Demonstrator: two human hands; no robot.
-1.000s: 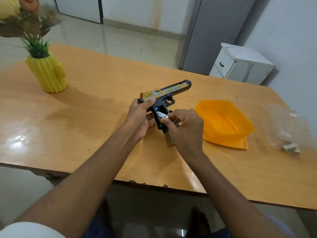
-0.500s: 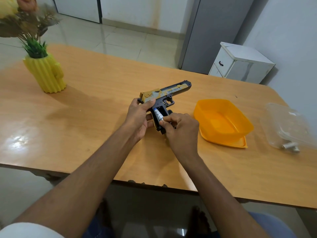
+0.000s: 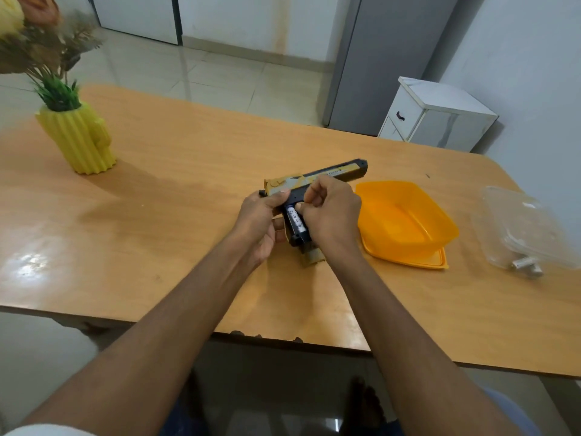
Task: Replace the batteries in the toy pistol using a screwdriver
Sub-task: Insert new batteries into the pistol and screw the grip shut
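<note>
Pistol grip (image 3: 300, 239) partly behind right hand (image 3: 330, 215).

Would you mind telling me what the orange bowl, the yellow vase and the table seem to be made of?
The orange bowl looks like thin, slightly see-through plastic: light glows through its walls. The yellow vase seems matte ceramic or moulded plastic; its ribbed sides show no shine, so I cannot tell which. The table appears to be wood-look laminate with a glossy finish, since it mirrors the light.
</note>
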